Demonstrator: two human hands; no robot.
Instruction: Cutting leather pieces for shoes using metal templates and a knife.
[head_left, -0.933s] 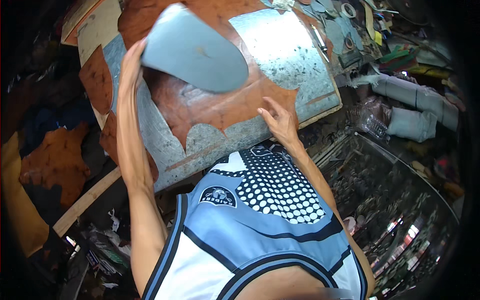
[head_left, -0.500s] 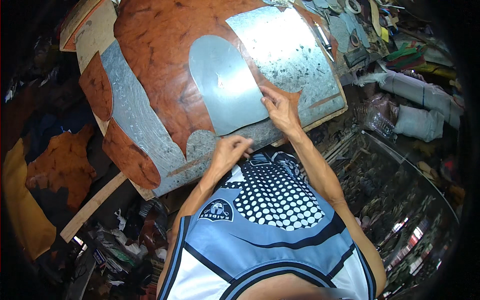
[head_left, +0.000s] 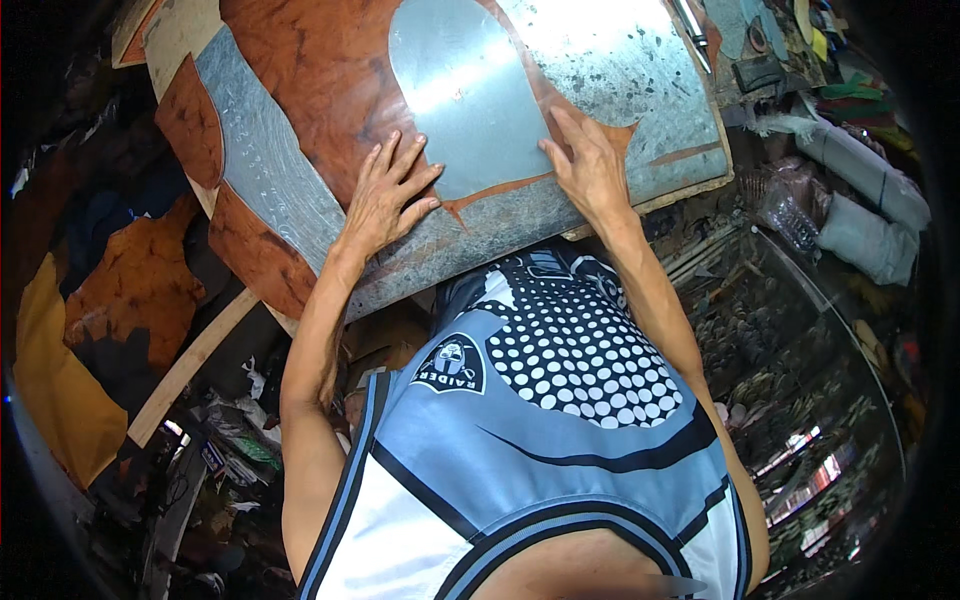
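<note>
A flat grey template [head_left: 470, 120] with a rounded far end lies on a mottled brown leather hide [head_left: 310, 70]. My left hand [head_left: 385, 200] rests with fingers spread on the leather at the template's left edge, fingertips close to or touching it. At the opposite edge my right hand [head_left: 590, 165] lies with its index finger and thumb stretched toward the template, seemingly touching its side. Neither hand holds anything. A narrow strip of leather shows along the template's near edge, with a small pointed bit sticking out.
Beneath the hide is a worn grey metal sheet [head_left: 650, 80] on a work table. A pen-like tool [head_left: 692, 35] lies at its far right. Cut brown leather pieces [head_left: 260, 250] lie at left, above a wooden strip [head_left: 190, 370]. Wrapped bundles [head_left: 870, 235] stand at right.
My left hand has gone from half-curled at the table's front edge to spread on the leather. The template sits slightly farther from me on the hide. The whole view has shifted.
</note>
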